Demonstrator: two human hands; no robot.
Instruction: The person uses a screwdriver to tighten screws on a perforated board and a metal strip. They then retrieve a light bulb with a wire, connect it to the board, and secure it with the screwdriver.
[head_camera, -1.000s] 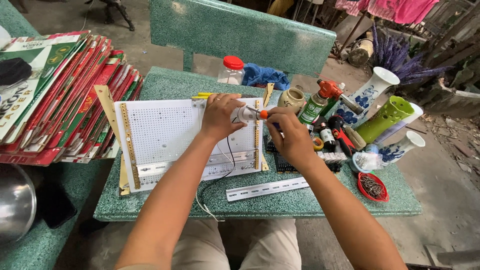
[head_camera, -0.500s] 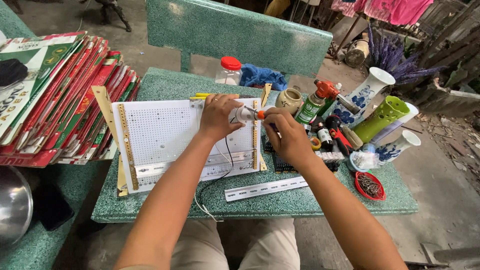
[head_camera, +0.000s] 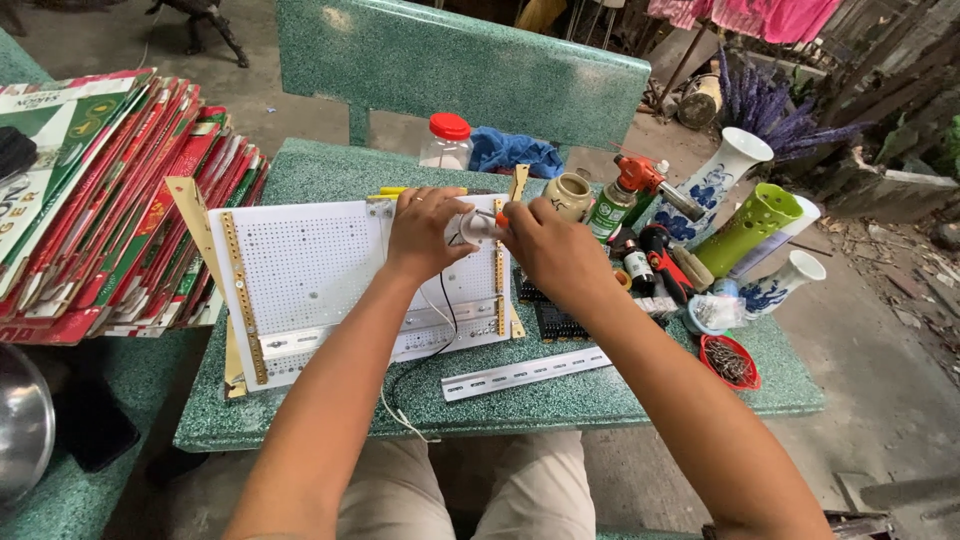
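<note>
Head view. The left hand (head_camera: 425, 232) grips a small round white fitting (head_camera: 472, 226), fingers curled around it, above the right part of the white perforated board with brass-coloured side strips (head_camera: 310, 270). The right hand (head_camera: 555, 250) pinches a tool with an orange handle (head_camera: 497, 217), its tip against the fitting. A thin black and white wire (head_camera: 432, 345) runs from the fitting across the board and over the near edge of the green speckled stone counter (head_camera: 330, 170). A flat white perforated metal strip (head_camera: 527, 371) lies near the near edge, right of the board. A red shallow dish of screws (head_camera: 731, 362) sits toward the near right corner. A clear plastic jar with a red lid (head_camera: 447, 142) stands at the far edge. A stack of red and green printed sheets (head_camera: 100, 190) lies beyond the left edge.
</note>
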